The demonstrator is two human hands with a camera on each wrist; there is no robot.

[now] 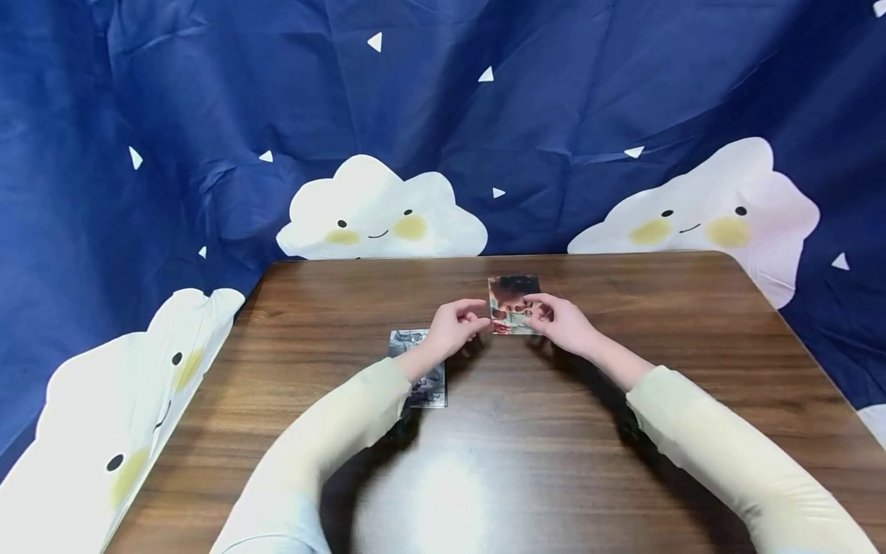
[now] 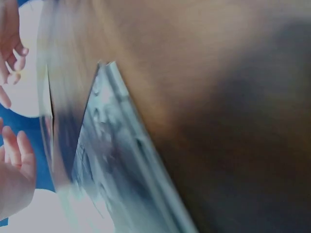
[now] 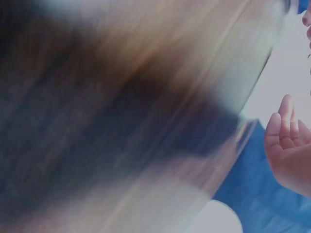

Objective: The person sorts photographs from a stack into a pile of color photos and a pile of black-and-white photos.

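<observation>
A flat square case with a red, dark and pale cover picture (image 1: 511, 291) lies near the far side of the table. My right hand (image 1: 564, 327) is over its right edge; the right wrist view shows that hand's fingers (image 3: 286, 133) loosely extended, with nothing visibly gripped. At the left edge of the colour case is my left hand (image 1: 451, 329), thumb and forefinger apart; whether they touch it I cannot tell. Beneath the left wrist lies a grey, glossy flat case resembling a CD case (image 1: 432, 391), partly hidden by the arm. Its layered clear edge shows in the left wrist view.
A brown wood-grain table (image 1: 623, 285) spans the scene, with glare near its front. Behind it and along the sides hangs a dark blue curtain (image 1: 263, 85) printed with smiling white clouds and small white triangles. Both wrist views are blurred.
</observation>
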